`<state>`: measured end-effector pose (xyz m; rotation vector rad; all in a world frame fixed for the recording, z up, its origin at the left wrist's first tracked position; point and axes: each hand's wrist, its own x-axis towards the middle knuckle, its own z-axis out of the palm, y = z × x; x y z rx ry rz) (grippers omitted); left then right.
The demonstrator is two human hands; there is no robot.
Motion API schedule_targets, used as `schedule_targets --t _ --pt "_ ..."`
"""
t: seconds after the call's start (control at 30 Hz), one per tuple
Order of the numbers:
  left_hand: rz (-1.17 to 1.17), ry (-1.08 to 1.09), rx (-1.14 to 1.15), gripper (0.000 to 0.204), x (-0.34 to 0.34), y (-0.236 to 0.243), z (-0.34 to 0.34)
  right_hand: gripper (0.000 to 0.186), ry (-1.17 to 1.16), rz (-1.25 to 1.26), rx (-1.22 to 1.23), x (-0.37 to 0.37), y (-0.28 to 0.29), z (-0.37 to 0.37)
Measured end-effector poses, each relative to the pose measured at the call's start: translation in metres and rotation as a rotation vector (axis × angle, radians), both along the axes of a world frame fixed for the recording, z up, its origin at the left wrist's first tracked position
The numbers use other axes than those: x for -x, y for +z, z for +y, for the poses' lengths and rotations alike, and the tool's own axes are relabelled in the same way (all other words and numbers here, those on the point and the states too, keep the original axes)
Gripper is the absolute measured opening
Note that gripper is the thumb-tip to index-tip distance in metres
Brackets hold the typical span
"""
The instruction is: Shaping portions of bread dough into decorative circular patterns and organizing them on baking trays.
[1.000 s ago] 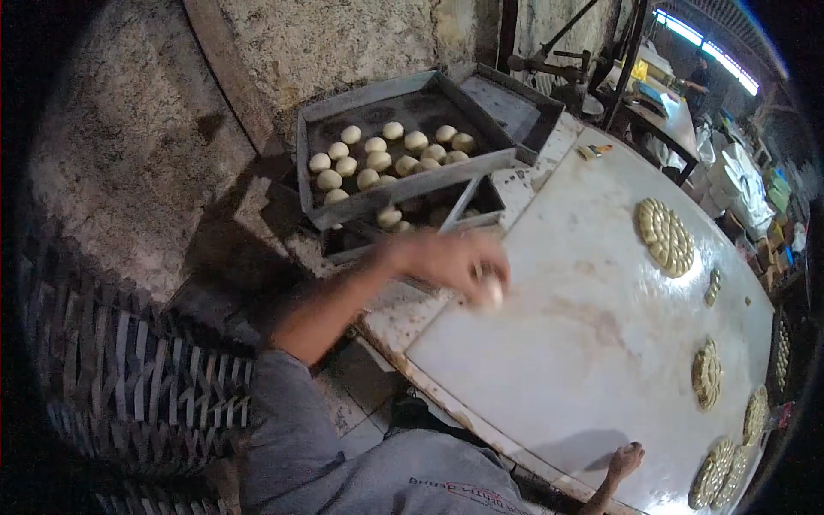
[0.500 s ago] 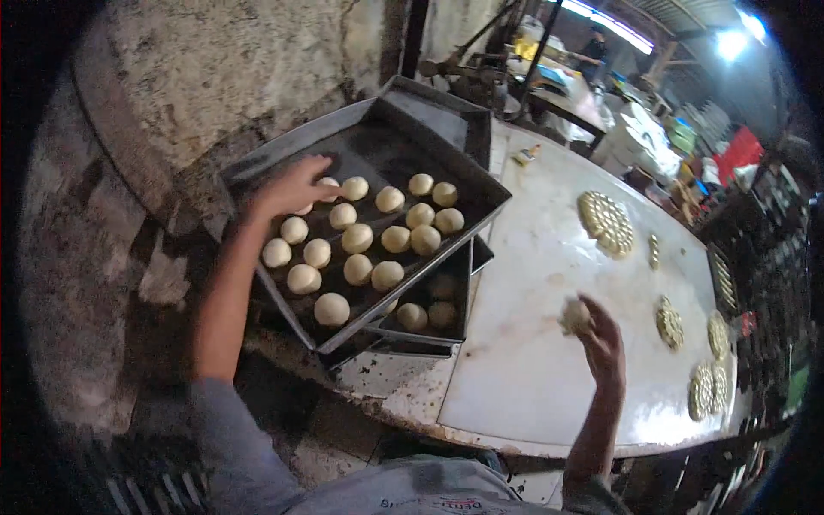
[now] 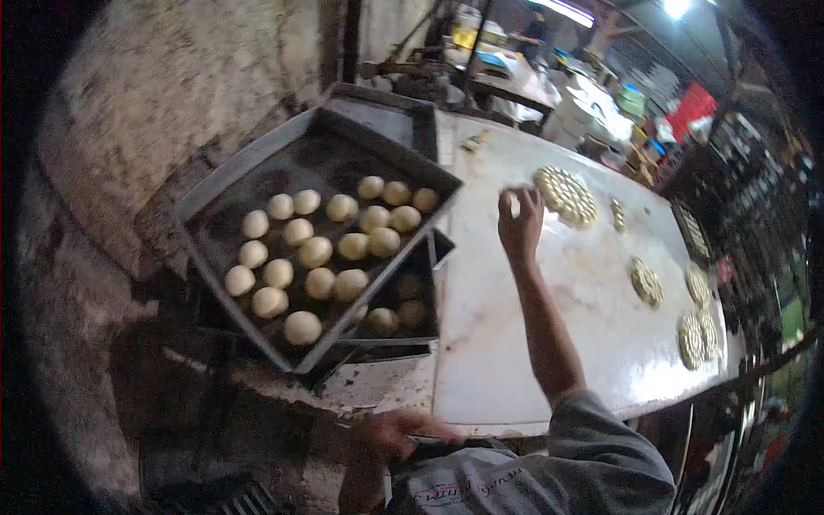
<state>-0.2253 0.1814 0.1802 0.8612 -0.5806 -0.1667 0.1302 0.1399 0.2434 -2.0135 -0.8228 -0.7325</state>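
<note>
Over the far left part of the pale tabletop (image 3: 498,318), my right hand (image 3: 522,225) is closed, with a small pale dough ball (image 3: 515,206) showing between thumb and fingers; most of it is hidden. My left hand (image 3: 399,432) is low at the table's front edge, close to my body, and smeared by motion. Nothing can be made out in it. To the left, a dark metal tray (image 3: 236,176) holds many round dough balls (image 3: 315,251), set apart in rows. The tray's far left part shows bare metal.
Under the tray, another tray (image 3: 435,292) holds more dough balls. Ring-shaped groups of small dough pieces (image 3: 566,196) lie at the table's far side and right. A short dough strip (image 3: 619,215) sits near them. Beyond are a cluttered bench (image 3: 515,81) and another person (image 3: 534,34).
My left hand has left the tray and dropped toward my body at the table's front edge. My right hand has moved forward and left over the table. The whole view has shifted.
</note>
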Motion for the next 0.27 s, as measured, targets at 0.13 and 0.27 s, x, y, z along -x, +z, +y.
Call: schedule_targets --t 0.13,0.27 --pt "0.28 0.191 -0.859 0.065 -0.099 -0.098 -0.081 0.012 -0.257 0.091 0.139 -0.019 -0.161 -0.138" --pt "0.018 0.173 -1.549 0.07 -0.178 -0.125 -0.144 0.015 -0.368 0.581 0.293 -0.06 -0.226 -0.328"
